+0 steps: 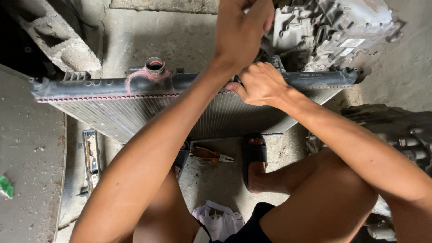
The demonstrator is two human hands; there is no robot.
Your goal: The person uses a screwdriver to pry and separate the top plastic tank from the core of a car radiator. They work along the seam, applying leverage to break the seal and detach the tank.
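A car radiator (112, 112) stands on edge on the concrete floor in front of me, its black plastic top tank (99, 85) running left to right with a round filler neck (155, 66). My right hand (260, 83) grips the top tank near its middle, thumb under the rim. My left hand (240, 31) is raised just above it, fingers closed around something small that I cannot make out. My bare knees and a foot in a black sandal (254, 157) sit below the radiator.
Orange-handled pliers (209, 155) lie on the floor by my foot. A grey metal engine part (333, 31) stands behind the radiator at the right. A concrete block (58, 40) is at the upper left, a metal strip (91, 157) at the left, a white bag (218, 220) between my legs.
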